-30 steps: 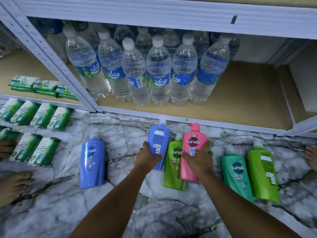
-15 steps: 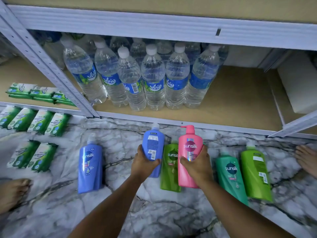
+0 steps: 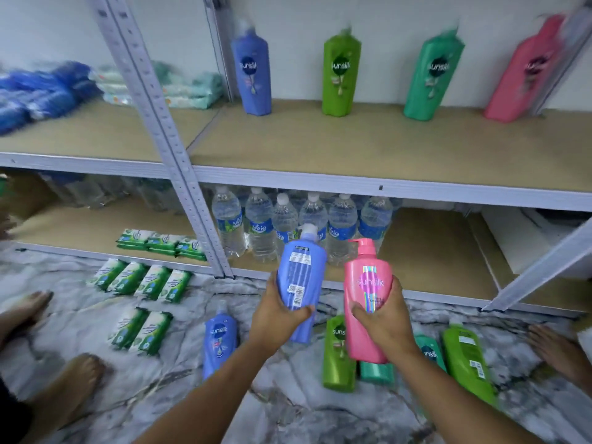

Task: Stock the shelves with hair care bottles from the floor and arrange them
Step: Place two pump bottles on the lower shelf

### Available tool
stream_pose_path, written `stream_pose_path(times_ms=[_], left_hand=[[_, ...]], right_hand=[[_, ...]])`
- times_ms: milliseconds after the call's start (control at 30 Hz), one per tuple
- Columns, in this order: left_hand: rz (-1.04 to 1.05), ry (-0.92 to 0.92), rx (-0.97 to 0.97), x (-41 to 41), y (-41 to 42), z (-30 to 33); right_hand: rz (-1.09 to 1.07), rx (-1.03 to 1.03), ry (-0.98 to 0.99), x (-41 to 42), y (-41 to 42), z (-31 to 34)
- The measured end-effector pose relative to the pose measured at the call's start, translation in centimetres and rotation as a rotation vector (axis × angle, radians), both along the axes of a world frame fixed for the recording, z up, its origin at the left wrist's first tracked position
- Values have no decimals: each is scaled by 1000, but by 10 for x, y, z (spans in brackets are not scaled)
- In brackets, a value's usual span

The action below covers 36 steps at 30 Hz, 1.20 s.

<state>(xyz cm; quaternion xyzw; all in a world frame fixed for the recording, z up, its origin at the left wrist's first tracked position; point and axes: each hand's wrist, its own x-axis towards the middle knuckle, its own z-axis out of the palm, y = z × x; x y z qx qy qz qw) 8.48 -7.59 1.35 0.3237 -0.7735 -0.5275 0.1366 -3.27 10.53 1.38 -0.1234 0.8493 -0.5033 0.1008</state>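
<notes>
Your left hand (image 3: 278,318) grips the blue bottle (image 3: 301,283), your right hand (image 3: 382,318) the pink bottle (image 3: 366,299), both held above the floor (image 3: 160,389). Either could slip or topple the bottles on the upper shelf (image 3: 352,145).

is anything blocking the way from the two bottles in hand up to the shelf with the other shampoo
Nothing visible does. The left hand holds the blue bottle and the right hand the pink bottle, both below the upper shelf. Its front is bare; four bottles stand along the back.
</notes>
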Motion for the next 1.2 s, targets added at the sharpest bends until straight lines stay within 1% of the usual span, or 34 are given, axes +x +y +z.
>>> stream_pose_path(times_ms=[167, 333, 467, 567, 733, 867, 1000, 1200], left_hand=[[36, 220, -23, 26, 8, 77], [67, 356, -79, 43, 19, 151], [86, 467, -111, 38, 15, 194], [134, 524, -99, 23, 8, 216], [167, 564, -95, -12, -24, 232], [153, 548, -108, -41, -65, 227], [160, 514, -143, -73, -106, 223], [165, 535, -181, -124, -153, 219]], right_hand=[[51, -98, 159, 24, -2, 80], [102, -198, 275, 36, -5, 149], [133, -276, 316, 31, -14, 195], [144, -335, 291, 19, -26, 220], [184, -392, 324, -12, -59, 249], [182, -378, 369, -43, -94, 259], [150, -375, 400, -79, -135, 257], [62, -373, 443, -129, -187, 242]])
